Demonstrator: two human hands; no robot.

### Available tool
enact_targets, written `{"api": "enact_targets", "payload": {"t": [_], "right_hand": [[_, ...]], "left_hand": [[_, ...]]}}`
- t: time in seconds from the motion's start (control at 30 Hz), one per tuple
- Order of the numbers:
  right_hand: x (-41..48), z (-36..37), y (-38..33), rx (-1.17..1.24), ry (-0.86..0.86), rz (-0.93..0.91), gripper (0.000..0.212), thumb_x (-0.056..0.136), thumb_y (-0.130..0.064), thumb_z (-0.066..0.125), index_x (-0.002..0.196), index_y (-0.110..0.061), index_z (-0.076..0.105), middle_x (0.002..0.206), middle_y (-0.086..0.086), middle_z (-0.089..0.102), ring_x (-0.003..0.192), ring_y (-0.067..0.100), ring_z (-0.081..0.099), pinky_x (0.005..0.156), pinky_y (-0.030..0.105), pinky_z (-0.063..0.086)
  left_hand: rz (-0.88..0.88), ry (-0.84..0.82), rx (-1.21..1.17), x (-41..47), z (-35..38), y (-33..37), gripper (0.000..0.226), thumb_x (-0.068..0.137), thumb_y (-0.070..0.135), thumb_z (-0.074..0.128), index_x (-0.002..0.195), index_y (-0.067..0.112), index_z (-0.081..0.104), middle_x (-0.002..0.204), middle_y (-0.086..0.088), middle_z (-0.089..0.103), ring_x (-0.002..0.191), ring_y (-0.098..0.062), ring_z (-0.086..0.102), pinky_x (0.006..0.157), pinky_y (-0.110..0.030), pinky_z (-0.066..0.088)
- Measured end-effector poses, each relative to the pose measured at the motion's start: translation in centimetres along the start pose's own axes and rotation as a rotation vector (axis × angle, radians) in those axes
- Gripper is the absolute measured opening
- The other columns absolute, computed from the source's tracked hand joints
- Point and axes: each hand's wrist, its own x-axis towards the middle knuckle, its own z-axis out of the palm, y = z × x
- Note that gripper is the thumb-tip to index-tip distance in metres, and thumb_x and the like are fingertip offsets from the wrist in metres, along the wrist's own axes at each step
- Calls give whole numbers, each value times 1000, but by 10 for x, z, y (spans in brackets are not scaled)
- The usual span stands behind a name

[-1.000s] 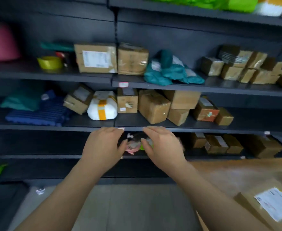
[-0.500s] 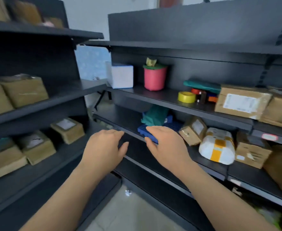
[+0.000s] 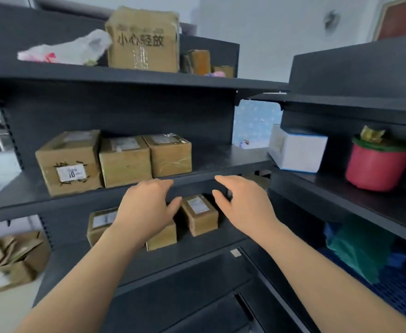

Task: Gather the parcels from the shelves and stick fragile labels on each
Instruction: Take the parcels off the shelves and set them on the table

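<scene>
Your left hand (image 3: 146, 207) & right hand (image 3: 244, 204) hover w/ fingers loose, holding nothing, a small brown cardboard parcel w/ white label (image 3: 200, 216) btwn them on the lower tier of the dark metal shelf unit (image 3: 221, 157), three bigger brown cardboard boxes (image 3: 125, 162) one tier up.

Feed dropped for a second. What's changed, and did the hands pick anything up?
The view swung left: the pink pot and white box, central half a second ago, now sit at the right, and another shelf unit with three parcels faces the camera. Nothing was taken or let go. Left hand and right hand stay raised and empty, now before the small parcels one shelf down.
</scene>
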Motion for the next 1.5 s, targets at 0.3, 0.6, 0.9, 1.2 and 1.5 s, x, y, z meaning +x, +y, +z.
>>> {"api": "enact_targets", "payload": {"t": [0.3, 0.6, 0.9, 1.2, 1.5], "right_hand": [[137, 71, 39, 43, -39, -143, 42, 95, -38, 50, 134, -24, 53, 132, -7, 58, 98, 14, 62, 75, 23, 42], [220, 126, 62, 71, -210, -179, 48, 95, -41, 50, 141, -27, 44, 151, -2, 37, 99, 15, 64, 93, 33, 48], [240, 139, 98, 57, -207, -162, 41, 92, -41, 54, 132, -31, 54, 94, -7, 68, 74, 8, 54, 69, 29, 50], [243, 120, 137, 76, -188, -68, 36, 83, -47, 63, 114, -27, 60, 94, -6, 67, 76, 11, 57, 67, 31, 51], [229, 124, 130, 257, -280, -15, 67, 84, -40, 68, 144, -27, 40, 133, -1, 57, 82, 4, 60, 81, 22, 43]], "left_hand": [[-177, 57, 233, 112, 37, -57, 46, 86, 48, 54, 121, 18, 54, 119, -5, 60, 110, -26, 54, 89, -39, 44], [-174, -137, 405, 187, 71, -87, 59, 87, 54, 47, 134, 19, 46, 139, -7, 46, 133, -27, 33, 114, -45, 21], [-117, -142, 270, 213, 92, -71, 43, 90, 45, 49, 125, 19, 52, 116, -1, 64, 111, -21, 57, 113, -41, 18], [-67, -26, -94, 218, 112, -46, 58, 86, 39, 60, 138, 18, 44, 136, -4, 48, 121, -23, 48, 101, -35, 42], [-261, -135, -229, 213, 118, -46, 71, 83, 30, 69, 140, 13, 30, 98, -4, 65, 76, -16, 65, 72, -35, 57]]}}
